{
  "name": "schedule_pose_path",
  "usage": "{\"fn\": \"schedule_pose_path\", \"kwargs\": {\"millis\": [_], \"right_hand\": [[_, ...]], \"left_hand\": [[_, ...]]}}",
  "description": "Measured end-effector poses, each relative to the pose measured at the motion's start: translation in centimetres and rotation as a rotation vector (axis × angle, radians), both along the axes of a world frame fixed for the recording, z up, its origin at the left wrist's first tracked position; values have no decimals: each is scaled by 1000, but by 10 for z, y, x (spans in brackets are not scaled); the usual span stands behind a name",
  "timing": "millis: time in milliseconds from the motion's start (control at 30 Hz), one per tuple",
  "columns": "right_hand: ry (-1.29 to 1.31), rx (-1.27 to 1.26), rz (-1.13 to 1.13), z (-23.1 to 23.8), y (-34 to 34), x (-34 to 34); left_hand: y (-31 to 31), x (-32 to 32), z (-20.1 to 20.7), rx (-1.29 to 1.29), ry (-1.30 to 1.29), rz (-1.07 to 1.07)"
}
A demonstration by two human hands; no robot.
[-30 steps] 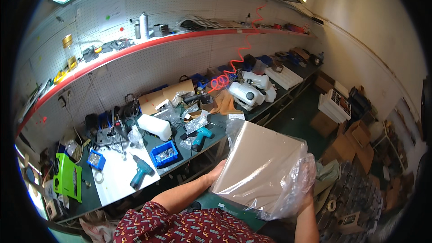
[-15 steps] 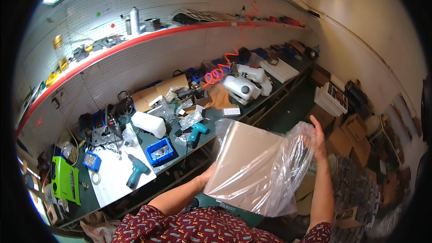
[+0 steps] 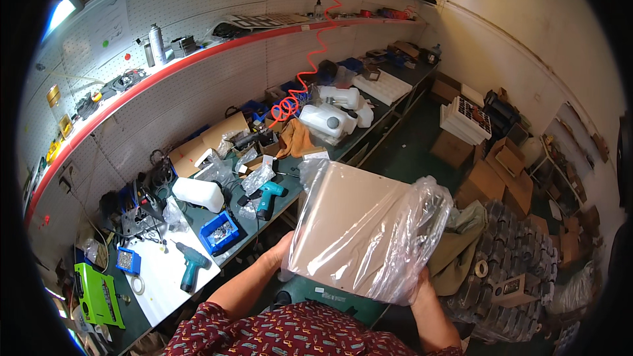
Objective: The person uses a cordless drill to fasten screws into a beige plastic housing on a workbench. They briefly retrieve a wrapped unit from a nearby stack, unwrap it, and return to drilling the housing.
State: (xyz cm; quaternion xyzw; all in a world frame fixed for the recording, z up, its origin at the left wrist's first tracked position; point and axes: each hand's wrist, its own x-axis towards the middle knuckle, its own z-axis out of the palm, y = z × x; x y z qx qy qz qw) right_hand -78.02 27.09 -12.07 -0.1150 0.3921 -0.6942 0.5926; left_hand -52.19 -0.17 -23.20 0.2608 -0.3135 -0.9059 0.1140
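A flat, beige box-shaped panel in a clear plastic bag is held up in front of my body, tilted. My left hand grips its left edge, fingers mostly hidden behind it. At the lower right corner, my right hand is closed on the bagged panel, its fingers partly covered by the plastic. Loose, crumpled plastic bunches along the panel's right side.
The workbench at left carries a teal drill, another teal drill, a blue bin of small parts, white plastic tanks and a green case. Cardboard boxes and stacked grey parts stand on the right.
My right hand has moved from the upper right of the bag down to the panel's lower right corner. The panel has shifted slightly left, and the view has turned right.
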Motion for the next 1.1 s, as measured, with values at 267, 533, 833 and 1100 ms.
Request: {"fn": "schedule_pose_path", "kwargs": {"millis": [267, 533, 833, 1100], "right_hand": [[134, -7, -388, -9, 30, -29], [403, 106, -361, -28, 63, -64], [273, -336, -709, 9, 49, -21], [335, -161, -693, 9, 35, -8]], "left_hand": [[-73, 23, -32, -1412, -536, 411], [-215, -16, 151, -1360, -41, 794], [-86, -61, 90, -438, 72, 500], [45, -105, 51, -498, -86, 375]]}}
